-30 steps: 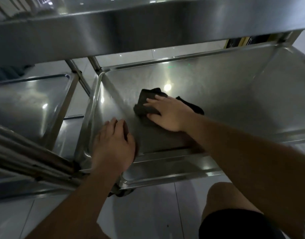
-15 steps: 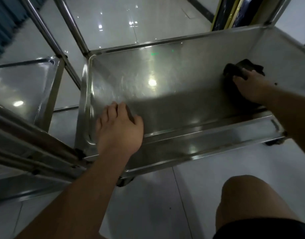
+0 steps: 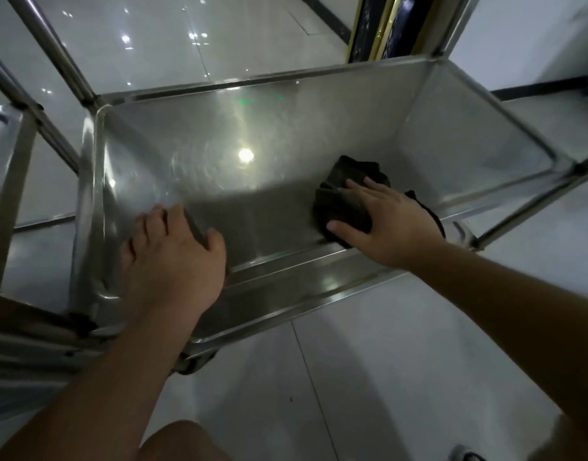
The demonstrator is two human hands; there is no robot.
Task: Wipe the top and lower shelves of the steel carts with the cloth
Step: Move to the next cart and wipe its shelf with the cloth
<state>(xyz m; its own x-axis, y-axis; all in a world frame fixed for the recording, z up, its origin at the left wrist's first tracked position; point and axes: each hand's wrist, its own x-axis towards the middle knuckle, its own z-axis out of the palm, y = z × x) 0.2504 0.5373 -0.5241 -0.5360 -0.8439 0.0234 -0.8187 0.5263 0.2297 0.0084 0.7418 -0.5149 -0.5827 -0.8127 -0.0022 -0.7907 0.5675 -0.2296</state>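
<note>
Wiping the lower shelf (image 3: 286, 134) of the cart now. Pressing the dark cloth (image 3: 344, 197) flat under the right hand (image 3: 390, 221), fingers spread, palm down rather than clenched; cloth sitting near the near rim (image 3: 306, 287), right of centre. Bracing with the left hand (image 3: 173, 257), curled over the near-left rim, holding nothing else. Showing faint streaks on the left half of the shelf, likely already wiped. Probably leaving the far-right corner and right end to do. Not showing this cart's top shelf, so cannot tell. Showing only an edge of a 2nd cart (image 3: 6, 201) at left; state unknown.
</note>
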